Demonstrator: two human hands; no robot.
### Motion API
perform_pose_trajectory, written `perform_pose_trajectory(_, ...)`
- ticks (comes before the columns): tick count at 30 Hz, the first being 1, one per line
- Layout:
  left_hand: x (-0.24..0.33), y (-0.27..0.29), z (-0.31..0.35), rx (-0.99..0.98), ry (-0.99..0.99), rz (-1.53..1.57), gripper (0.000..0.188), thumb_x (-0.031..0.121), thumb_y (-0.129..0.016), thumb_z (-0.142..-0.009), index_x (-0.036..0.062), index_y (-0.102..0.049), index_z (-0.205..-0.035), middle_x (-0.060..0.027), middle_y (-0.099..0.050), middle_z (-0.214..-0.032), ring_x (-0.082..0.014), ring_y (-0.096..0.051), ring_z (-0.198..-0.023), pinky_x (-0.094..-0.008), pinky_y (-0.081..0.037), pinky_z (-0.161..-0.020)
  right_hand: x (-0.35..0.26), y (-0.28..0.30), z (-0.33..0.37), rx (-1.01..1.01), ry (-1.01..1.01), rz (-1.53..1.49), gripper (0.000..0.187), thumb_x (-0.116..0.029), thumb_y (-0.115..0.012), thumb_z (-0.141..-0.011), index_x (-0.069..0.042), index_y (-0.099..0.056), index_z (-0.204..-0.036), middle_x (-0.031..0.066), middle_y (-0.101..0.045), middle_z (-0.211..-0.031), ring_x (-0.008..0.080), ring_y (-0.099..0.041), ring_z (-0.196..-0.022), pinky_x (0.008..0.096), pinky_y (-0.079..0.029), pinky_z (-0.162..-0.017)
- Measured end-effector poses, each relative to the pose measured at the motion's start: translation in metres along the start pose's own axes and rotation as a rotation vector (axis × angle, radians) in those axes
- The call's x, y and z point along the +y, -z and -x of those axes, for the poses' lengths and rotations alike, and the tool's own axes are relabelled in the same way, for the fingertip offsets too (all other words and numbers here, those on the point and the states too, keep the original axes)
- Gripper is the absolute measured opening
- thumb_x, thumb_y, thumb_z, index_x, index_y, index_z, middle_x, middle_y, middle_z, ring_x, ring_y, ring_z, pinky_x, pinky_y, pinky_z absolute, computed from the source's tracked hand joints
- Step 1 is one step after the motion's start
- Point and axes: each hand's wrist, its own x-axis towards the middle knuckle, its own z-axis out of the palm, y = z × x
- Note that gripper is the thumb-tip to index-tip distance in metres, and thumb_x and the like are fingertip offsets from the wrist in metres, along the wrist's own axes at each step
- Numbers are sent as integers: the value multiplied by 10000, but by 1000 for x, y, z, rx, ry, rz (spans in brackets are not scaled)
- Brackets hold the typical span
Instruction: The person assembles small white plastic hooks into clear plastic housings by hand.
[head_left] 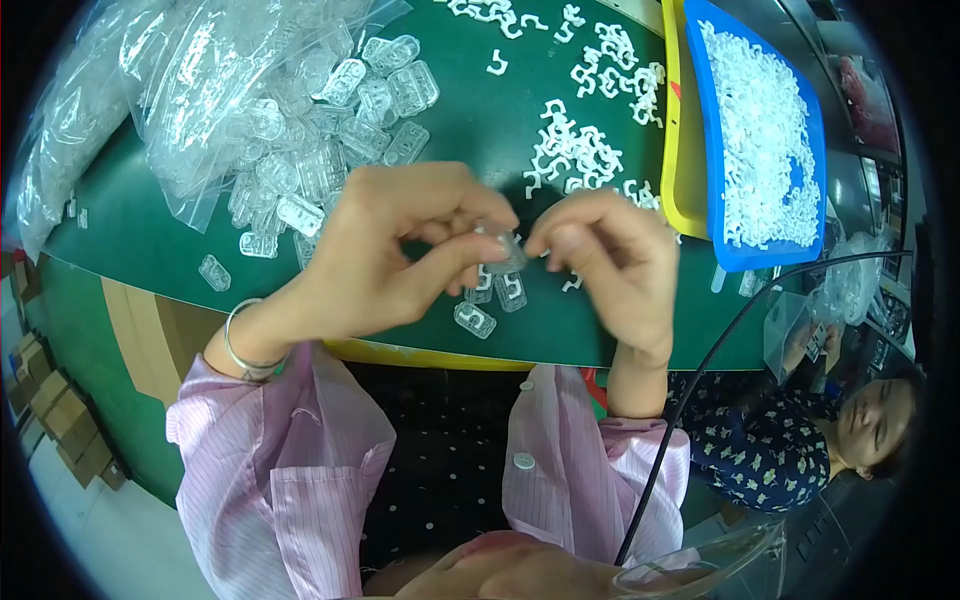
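My left hand (395, 255) pinches a small clear plastic case (507, 256) between thumb and fingers, above the table's near part. Just right of it is my right hand (630, 265), thumb and forefinger drawn together; what they hold, if anything, is too small and blurred to name. Below the held case lie a few similar clear cases (474, 320) with white curved pieces inside. Beyond my left hand spreads a heap of clear cases (320, 150). Loose white curved plastic pieces (570, 150) are scattered past my right hand.
A blue tray (716, 160) full of white pieces rests over a yellow tray (684, 190) at right. Clear plastic bags (190, 60) cover the far left of the green table (590, 335). A black cable (690, 385) crosses at right, near another person (760, 450). Boxes (70, 420) stand at left.
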Motion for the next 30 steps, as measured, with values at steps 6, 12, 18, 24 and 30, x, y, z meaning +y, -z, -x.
perform_pose_trajectory(6, -28, -25, 41, 164, -185, -667, 203, -56, -630, -781, -62, -609, -983, -135, -552, -835, -282, -602, -670, -344, -499, -582, -7, -1, 4, -117, 125, 557, 178, 31, -673, -722, -13, -649, -893, 88, -567, -875, 216, -599, -670, 293, -470, -563)
perform_pose_trajectory(12, -47, -46, 60, 393, -255, -860, 355, -75, -618, -715, -98, -575, -1066, -162, -537, -924, -269, -592, -722, -333, -504, -585, 6, -20, 4, -178, 148, 902, 164, 33, -644, -734, -1, -612, -891, 114, -535, -847, 296, -594, -699, 377, -485, -609)
perform_pose_trajectory(18, -24, -17, 53, 426, -174, -1551, 362, 12, -588, -651, -92, -591, -997, -155, -539, -956, -232, -518, -758, -290, -453, -560, 13, -16, 0, -93, 210, 964, 131, 50, -628, -743, 17, -599, -867, 115, -546, -793, 274, -592, -617, 349, -496, -567)
perform_pose_trajectory(24, -27, -5, 42, 191, -323, -1608, 323, 48, -580, -656, -81, -579, -952, -147, -531, -943, -225, -509, -777, -271, -456, -612, 4, -14, -2, 74, -24, 69, 150, 94, -619, -799, 25, -658, -926, 95, -618, -877, 125, -660, -740, 206, -533, -629)
perform_pose_trajectory(30, -30, 2, 27, 148, -364, -1665, 241, 78, -567, -684, -43, -567, -892, -134, -541, -885, -218, -516, -769, -304, -448, -634, 5, -11, -3, 70, -111, -309, 143, 93, -585, -842, 70, -634, -975, 98, -608, -925, 164, -669, -800, 237, -551, -685)
